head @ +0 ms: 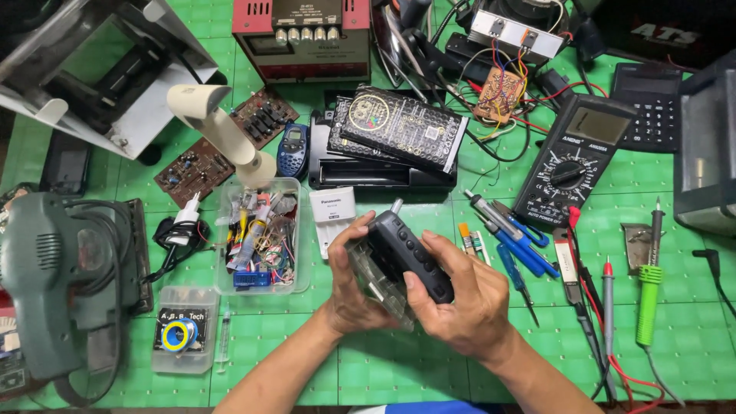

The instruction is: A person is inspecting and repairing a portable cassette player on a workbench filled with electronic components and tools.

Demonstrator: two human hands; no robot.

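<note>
Both my hands hold a small dark handheld radio [406, 249] with a short silver antenna stub and a clear plastic back, above the green cutting mat [383, 360]. My left hand [354, 287] cups its underside and clear shell. My right hand [460, 295] grips its lower end, thumb pressed on the dark front with its row of buttons.
A clear tub of small parts [261, 238], a white charger [332, 215], blue screwdrivers [510, 245], a black multimeter [571, 157] with red and black probes, a green soldering iron [649, 287], circuit boards [192, 169], a red power supply [303, 38] and a grey power tool [57, 268] surround my hands.
</note>
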